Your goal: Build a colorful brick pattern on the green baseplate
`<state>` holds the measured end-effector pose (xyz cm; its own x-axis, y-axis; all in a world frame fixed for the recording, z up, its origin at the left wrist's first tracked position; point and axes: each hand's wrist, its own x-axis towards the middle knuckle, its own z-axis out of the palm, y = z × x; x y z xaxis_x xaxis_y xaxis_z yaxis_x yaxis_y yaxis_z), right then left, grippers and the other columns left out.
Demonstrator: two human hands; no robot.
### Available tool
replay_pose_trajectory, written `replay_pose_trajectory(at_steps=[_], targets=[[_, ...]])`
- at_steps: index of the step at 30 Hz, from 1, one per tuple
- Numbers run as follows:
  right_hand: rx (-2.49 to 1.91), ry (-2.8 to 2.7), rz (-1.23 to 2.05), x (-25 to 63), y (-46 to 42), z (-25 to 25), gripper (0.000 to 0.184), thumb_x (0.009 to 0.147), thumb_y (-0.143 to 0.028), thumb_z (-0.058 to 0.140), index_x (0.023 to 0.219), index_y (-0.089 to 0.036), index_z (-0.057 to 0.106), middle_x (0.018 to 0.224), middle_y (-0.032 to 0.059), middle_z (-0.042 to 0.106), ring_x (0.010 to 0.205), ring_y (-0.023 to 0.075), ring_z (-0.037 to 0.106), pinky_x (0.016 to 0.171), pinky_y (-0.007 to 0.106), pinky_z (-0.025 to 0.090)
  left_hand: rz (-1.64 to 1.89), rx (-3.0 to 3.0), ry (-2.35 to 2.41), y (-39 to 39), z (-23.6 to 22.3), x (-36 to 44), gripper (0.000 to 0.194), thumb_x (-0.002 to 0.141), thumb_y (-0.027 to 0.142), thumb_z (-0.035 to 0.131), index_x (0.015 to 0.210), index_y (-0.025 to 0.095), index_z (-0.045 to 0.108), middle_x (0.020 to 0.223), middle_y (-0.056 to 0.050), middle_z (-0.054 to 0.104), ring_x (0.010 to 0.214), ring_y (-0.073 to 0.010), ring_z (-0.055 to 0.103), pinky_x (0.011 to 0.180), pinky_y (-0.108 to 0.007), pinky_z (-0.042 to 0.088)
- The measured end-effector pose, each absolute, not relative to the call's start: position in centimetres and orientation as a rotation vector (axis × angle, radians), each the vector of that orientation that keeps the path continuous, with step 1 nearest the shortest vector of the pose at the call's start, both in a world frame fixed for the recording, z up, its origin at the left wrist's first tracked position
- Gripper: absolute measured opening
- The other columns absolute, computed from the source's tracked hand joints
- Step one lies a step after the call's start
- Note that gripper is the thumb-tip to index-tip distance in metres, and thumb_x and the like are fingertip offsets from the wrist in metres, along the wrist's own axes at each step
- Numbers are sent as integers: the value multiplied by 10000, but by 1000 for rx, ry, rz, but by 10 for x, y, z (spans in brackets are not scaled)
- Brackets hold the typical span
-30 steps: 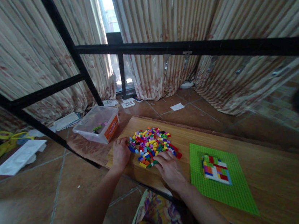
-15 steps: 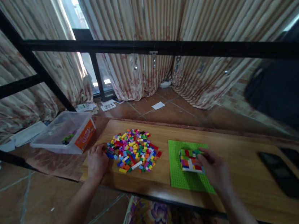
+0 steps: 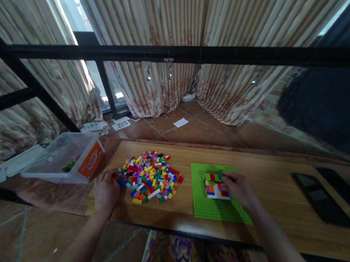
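Note:
A block of multicoloured toy bricks [image 3: 214, 191], several colours on a white lower edge, stands on a green studded baseplate [image 3: 202, 206]. My right hand [image 3: 240, 187] is closed at its upper right corner, thumb and fingers pinching a green brick [image 3: 220, 176] against the top. The fingertips partly cover that corner. On the left, my left hand [image 3: 106, 191] rests at the near-left edge of a loose brick pile [image 3: 151, 176]. Its fingers are curled in beside some dark and blue bricks [image 3: 122, 181]; what they hold, if anything, is hidden.
The bricks lie on a long wooden table [image 3: 184, 208]. Beyond its left end sits a clear plastic bin [image 3: 66, 157] with an orange label. Two dark flat phone-like objects, one [image 3: 324, 200] nearer and one [image 3: 348, 190] farther, lie at the right. A black rail [image 3: 140, 54] crosses ahead.
My right hand has brought the green brick slightly left, onto the top of the brick block. The left hand stays at the pile's edge. The whole view has shifted a little.

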<state>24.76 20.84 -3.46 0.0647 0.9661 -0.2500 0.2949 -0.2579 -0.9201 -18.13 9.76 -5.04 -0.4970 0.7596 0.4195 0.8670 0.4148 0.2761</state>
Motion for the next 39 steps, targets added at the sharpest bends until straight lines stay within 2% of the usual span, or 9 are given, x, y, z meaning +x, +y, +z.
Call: replay_pose_trajectory(at_steps=[6, 10, 14, 19, 33, 39], targets=[[-1698, -1480, 1047, 263, 214, -37, 401, 739, -351, 589, 1056, -138, 709, 676, 55, 730, 614, 223, 691, 585, 344, 566, -658, -1425, -2447, 98, -52, -181, 331, 824, 169, 396, 1001, 143, 674, 1050, -126, 681, 1007, -283, 602, 929, -407, 450], [-1642, -1740, 890, 275, 223, -30, 337, 731, -341, 563, 940, -162, 759, 808, 64, 756, 770, 254, 697, 746, 402, 551, -667, -1417, -2442, 99, -53, -183, 330, 825, 173, 398, 1004, 141, 673, 1052, -129, 680, 1014, -289, 598, 941, -414, 446], [-1544, -1881, 908, 273, 234, -19, 274, 718, -312, 558, 848, -205, 775, 879, 50, 763, 880, 268, 686, 872, 437, 510, -673, -1414, -2448, 99, -53, -183, 331, 834, 179, 394, 1011, 140, 670, 1058, -133, 675, 1016, -291, 590, 946, -418, 445], [-1477, -1939, 992, 267, 246, -14, 210, 697, -290, 574, 757, -240, 770, 845, 23, 765, 859, 250, 684, 851, 407, 521, -685, -1415, -2462, 99, -52, -183, 333, 832, 177, 393, 1007, 135, 674, 1075, -142, 665, 1011, -294, 583, 944, -429, 449], [-1504, -1792, 1078, 267, 240, -26, 280, 701, -425, 617, 800, -210, 768, 846, 35, 768, 824, 234, 693, 813, 382, 525, -623, -1417, -2443, 98, -52, -183, 343, 843, 185, 383, 1031, 146, 668, 1063, -132, 667, 1019, -290, 590, 930, -419, 454], [-1536, -1735, 1049, 267, 239, -37, 280, 720, -407, 594, 809, -207, 767, 852, 32, 766, 835, 238, 692, 841, 393, 521, -609, -1410, -2444, 98, -55, -184, 340, 850, 186, 383, 1033, 152, 668, 1066, -129, 667, 1022, -291, 589, 931, -413, 445]])
